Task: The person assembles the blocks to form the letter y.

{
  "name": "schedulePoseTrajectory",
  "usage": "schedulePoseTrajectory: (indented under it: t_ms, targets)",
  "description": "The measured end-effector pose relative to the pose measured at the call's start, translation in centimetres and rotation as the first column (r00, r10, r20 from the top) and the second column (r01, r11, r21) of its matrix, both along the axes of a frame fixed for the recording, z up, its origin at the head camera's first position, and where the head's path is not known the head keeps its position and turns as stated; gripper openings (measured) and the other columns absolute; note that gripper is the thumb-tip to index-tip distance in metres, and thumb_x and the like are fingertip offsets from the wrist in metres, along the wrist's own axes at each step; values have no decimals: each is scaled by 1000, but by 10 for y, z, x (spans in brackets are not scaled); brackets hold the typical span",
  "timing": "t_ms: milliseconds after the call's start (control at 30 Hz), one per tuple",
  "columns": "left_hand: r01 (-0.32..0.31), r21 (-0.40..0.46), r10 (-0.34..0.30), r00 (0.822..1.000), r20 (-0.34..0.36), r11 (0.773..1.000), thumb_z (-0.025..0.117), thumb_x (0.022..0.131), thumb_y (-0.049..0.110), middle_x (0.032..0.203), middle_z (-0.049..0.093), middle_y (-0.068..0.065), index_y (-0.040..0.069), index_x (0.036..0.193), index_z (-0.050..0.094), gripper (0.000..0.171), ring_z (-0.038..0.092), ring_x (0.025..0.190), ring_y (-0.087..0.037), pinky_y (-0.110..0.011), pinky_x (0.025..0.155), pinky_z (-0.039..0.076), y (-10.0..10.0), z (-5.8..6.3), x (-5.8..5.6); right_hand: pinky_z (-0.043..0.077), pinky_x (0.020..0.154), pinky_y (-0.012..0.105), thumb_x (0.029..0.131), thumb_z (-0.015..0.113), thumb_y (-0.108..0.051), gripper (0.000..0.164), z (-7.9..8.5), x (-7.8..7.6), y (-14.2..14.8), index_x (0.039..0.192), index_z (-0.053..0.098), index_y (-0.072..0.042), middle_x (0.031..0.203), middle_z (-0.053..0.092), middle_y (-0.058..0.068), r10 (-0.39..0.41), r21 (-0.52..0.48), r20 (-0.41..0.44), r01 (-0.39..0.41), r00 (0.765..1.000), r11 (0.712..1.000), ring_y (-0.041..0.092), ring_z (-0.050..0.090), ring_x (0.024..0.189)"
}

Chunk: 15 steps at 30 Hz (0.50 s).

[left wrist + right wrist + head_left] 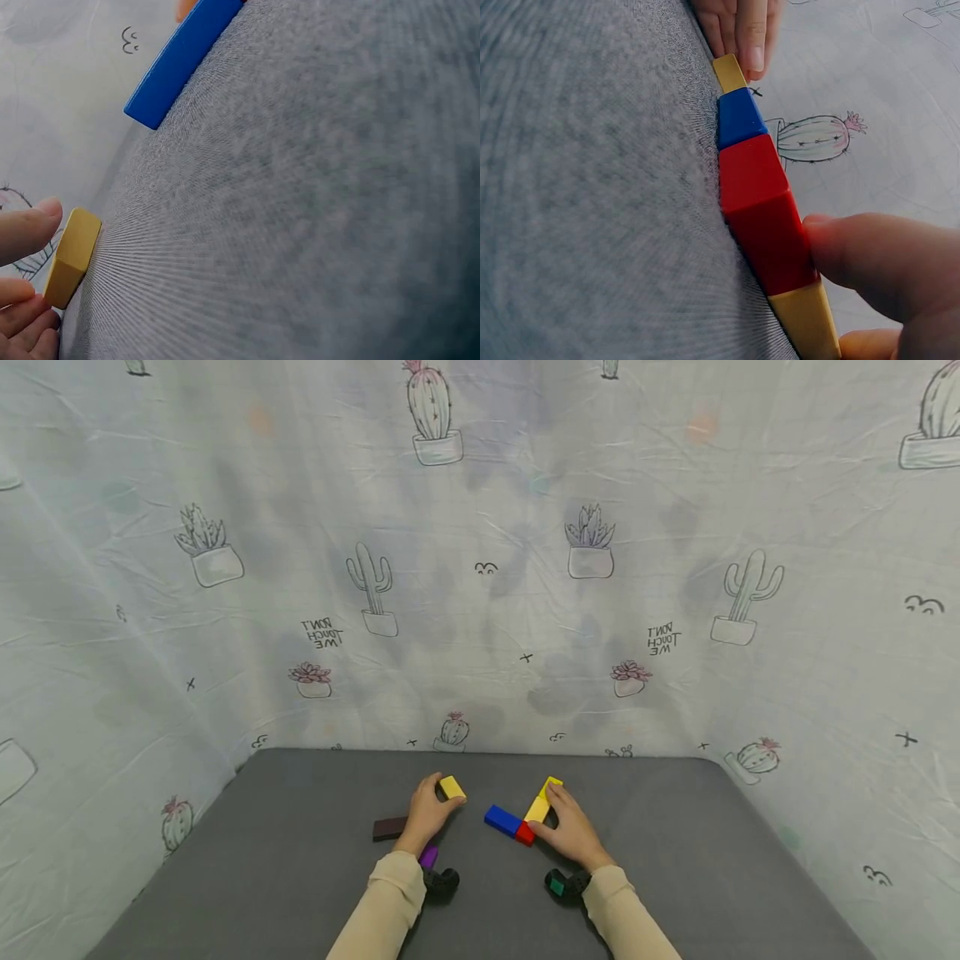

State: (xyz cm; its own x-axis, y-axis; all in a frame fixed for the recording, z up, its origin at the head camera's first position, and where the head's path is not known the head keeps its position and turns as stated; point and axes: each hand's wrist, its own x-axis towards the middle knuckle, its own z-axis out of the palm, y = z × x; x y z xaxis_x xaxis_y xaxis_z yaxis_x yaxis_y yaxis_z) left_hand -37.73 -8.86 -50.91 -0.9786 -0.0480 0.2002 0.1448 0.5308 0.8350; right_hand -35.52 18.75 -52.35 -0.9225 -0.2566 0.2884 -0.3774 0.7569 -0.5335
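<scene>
My left hand (428,811) is at a small yellow block (452,788) on the grey table. In the left wrist view its fingers touch one side of the block (73,259), while the thumb stays slightly apart above it. On the right, a blue block (502,820), a red block (525,834) and two yellow pieces (537,811) in line form an angled row. My right hand (572,834) lies over this row, fingers spread along the yellow pieces. Its thumb touches the upper edge of the red block (757,214) in the right wrist view.
A dark brown block (388,829) lies left of my left hand, partly covered by it. Close to the left wrist is a purple block (429,857). Behind the grey table (300,793) hangs a pale cloth (487,610) with cactus drawings. Each wrist wears a black device.
</scene>
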Motion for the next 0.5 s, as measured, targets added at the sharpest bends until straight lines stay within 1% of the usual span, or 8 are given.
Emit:
schedulePoseTrajectory:
  t_ms: [233,400,500]
  targets:
    - [22,-36,-21,1000,1,999,75,82,20,137,42,-30,-9,137,41,70,41,126,-46,-57,102,37,0,0,-3,31,108,57,87,63,-46,79,-1,-1,0,142,38,5,149,34,21,3,-9,6,-3,1000,1000,41,31,137]
    - [35,-63,-34,999,13,997,73,83,20,139,40,-29,-9,138,40,70,40,127,-45,-57,103,36,-1,-1,-3,31,108,57,87,63,-47,80,-1,-3,1,142,38,5,149,34,20,-1,8,9,1,1000,1000,40,31,137]
    - [42,-84,-40,999,25,996,72,85,21,139,39,-29,-8,139,39,70,39,128,-45,-57,103,36,-1,-2,-4,30,108,59,87,62,-49,81,-2,-2,1,142,38,6,149,34,22,10,-14,2,-10,1000,1000,42,30,137]
